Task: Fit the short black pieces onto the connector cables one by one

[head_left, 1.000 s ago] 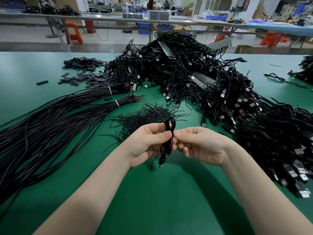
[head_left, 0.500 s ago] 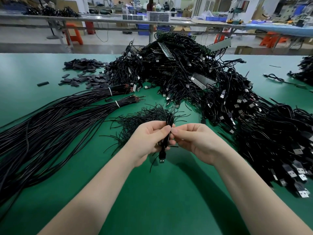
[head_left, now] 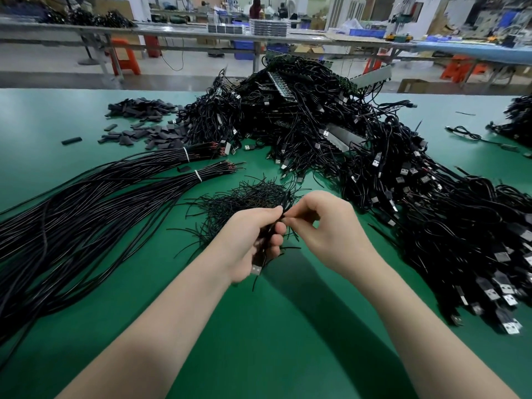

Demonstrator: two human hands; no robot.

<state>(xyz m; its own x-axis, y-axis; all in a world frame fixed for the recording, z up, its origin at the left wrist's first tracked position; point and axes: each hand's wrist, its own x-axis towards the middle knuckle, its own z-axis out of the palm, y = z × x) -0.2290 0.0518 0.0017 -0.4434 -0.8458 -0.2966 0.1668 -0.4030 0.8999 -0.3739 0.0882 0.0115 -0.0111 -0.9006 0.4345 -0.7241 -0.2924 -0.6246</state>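
Left hand (head_left: 253,240) grips one cable (head_left: 257,262); right hand (head_left: 322,223) pinches its end; two tied bundles (head_left: 115,191).

Both bare forearms reach forward from the lower corners and converge above the green table (head_left: 273,326). The left hand (head_left: 250,240) is curled, fingers wrapped around a folded cable (head_left: 260,256), thumb and forefinger raised to a pinch. The right hand (head_left: 322,226), just beside it, bends at the wrist, its fingertips (head_left: 289,216) pinched and meeting the left hand's fingertips.
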